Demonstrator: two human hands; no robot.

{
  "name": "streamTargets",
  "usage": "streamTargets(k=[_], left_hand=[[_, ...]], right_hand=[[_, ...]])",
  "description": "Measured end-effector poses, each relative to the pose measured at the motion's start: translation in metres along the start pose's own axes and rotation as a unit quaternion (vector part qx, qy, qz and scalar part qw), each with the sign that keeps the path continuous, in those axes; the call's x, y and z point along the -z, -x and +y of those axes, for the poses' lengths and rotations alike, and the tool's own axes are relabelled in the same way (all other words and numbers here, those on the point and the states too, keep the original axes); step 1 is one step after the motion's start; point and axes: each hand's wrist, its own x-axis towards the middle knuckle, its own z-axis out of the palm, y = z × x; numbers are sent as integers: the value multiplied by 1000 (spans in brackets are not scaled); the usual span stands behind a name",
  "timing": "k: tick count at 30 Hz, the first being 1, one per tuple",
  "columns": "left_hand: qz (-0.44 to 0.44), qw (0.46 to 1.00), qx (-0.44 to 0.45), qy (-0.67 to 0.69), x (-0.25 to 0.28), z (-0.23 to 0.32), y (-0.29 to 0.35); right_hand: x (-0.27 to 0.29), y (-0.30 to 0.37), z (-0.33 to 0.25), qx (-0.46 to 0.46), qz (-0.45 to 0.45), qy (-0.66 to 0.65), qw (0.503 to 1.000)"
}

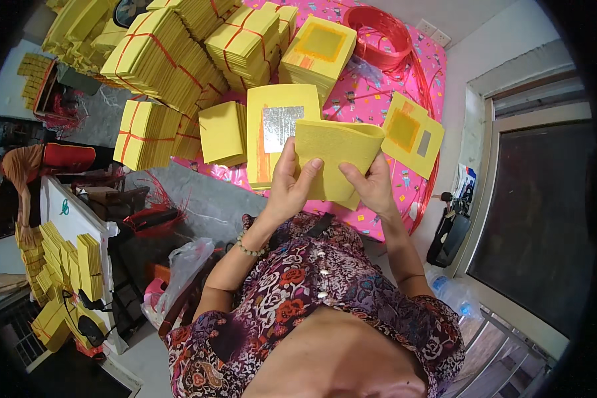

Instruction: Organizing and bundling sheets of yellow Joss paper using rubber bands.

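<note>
My left hand [292, 180] and my right hand [374, 186] hold a folded sheet of yellow joss paper [331, 156] between them. Both thumbs press its near face, and its top edge bows open on the right. Behind my left hand lies a stack of yellow joss paper [259, 119] with a silver rectangle on top, partly covered by my hand and the folded sheet. Flat yellow pieces [410, 132] with an orange-edged patch and a grey rectangle lie to the right of my right hand. Left of the silver-topped stack stands a smaller yellow stack [220, 134].
A pink patterned cloth [351, 99] covers the table. Red-tied yellow bundles [154, 60] and a tall stack [318, 50] stand at the back. Coiled red strapping [386, 36] hangs at the right. Another person [36, 162] bends over yellow bundles at the far left.
</note>
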Motion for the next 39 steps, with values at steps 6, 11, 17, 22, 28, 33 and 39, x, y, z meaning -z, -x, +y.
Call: streamTargets(k=[6, 11, 17, 22, 28, 33, 39], left_hand=[[10, 999, -37, -37, 3, -7, 1], [20, 997, -48, -49, 2, -13, 2], [11, 998, -13, -57, 7, -9, -13], [-9, 988, 143, 51, 11, -9, -38], [-16, 976, 198, 91, 12, -31, -49], [3, 969, 228, 92, 8, -35, -52], [-2, 963, 262, 68, 7, -35, -56]], right_hand=[[5, 2, 7, -24, -3, 30, 999], [5, 1, 13, -1, -4, 35, 999], [-2, -11, 1, 2, 19, 17, 1000], [-3, -26, 8, -67, 34, -51, 996], [5, -31, 21, -138, 53, -105, 984], [10, -31, 30, -166, 61, -141, 974], [13, -30, 34, -197, 70, -166, 964]])
